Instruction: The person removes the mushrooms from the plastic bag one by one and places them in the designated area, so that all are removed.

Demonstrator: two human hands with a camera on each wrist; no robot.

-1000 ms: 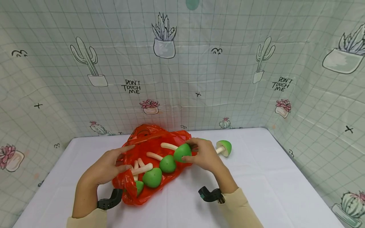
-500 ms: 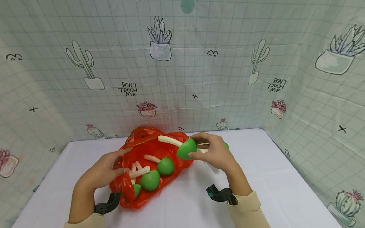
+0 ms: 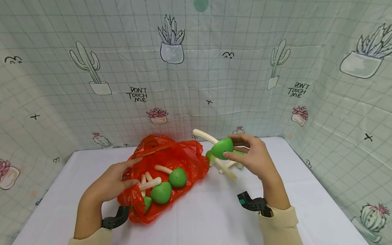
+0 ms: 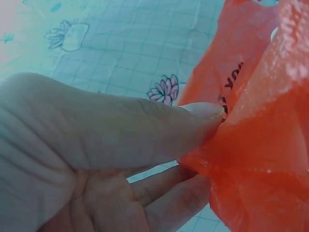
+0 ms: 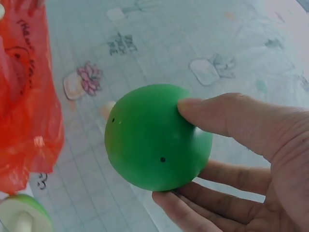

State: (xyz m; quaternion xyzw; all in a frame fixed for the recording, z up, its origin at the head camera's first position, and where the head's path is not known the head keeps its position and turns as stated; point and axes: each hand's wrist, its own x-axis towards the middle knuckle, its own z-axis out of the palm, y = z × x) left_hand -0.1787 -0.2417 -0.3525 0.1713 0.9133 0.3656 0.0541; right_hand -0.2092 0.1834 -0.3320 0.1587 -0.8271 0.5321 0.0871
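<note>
A red plastic bag [image 3: 191, 158] lies on its side, its mouth facing the front. My left hand [image 3: 111, 180] pinches its left edge; in the left wrist view the thumb presses on the red film [image 4: 260, 145]. Several toy mushrooms with green caps [image 3: 161, 193] and pale stems rest inside. My right hand [image 3: 252, 154] grips another green mushroom [image 3: 223, 148] by its cap, raised to the right of the bag, with the stem pointing up and left. The right wrist view shows the round cap [image 5: 154, 140] between thumb and fingers.
Behind the held mushroom, several more mushrooms [image 3: 226, 172] lie on the white table [image 3: 196, 217], right of the bag and partly hidden by the right hand. A grid-patterned curtain [image 3: 196, 78] with plant drawings hangs behind and at both sides.
My right hand has carried the mushroom from over the bag up and to the right, uncovering some mushrooms on the table. The left hand stays at the bag's edge.
</note>
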